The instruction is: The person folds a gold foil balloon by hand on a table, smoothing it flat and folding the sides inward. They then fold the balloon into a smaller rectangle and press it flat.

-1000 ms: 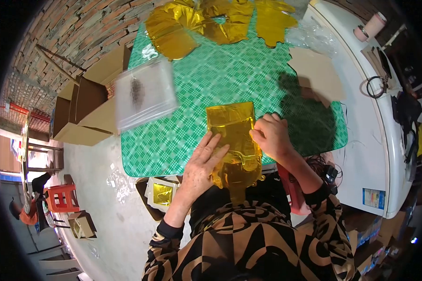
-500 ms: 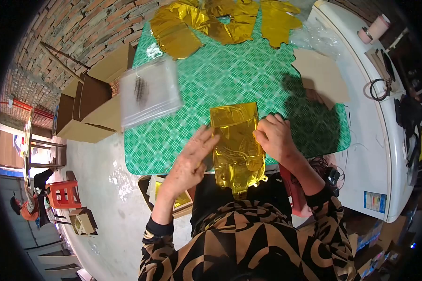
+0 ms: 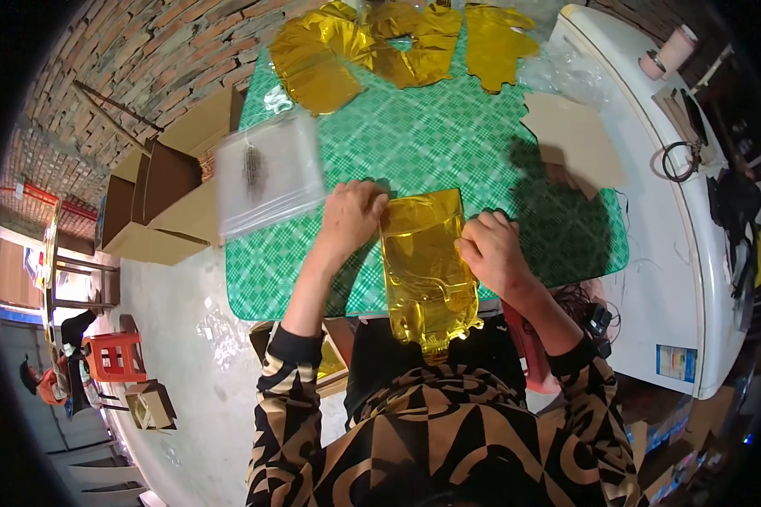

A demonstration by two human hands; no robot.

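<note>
A flat, folded gold foil balloon (image 3: pixel 429 262) lies over the near edge of the green checked table, its crinkled lower end hanging toward my lap. My left hand (image 3: pixel 351 215) is at its upper left corner, fingers curled and thumb against the foil edge. At the right edge, my right hand (image 3: pixel 492 249) has its fingers bent in, with thumb and forefinger closed on the foil. The undersides of both hands are hidden.
More gold foil pieces (image 3: pixel 317 72) lie along the table's far side. A stack of clear plastic bags (image 3: pixel 271 173) sits at the left, beside an open cardboard box (image 3: pixel 165 198). Brown cardboard (image 3: pixel 571 139) rests at the right, near a white fridge-like cabinet (image 3: pixel 643 253).
My left hand has moved up from the balloon's left side to its upper left corner, its spread fingers now curled. My right hand stays at the right edge.
</note>
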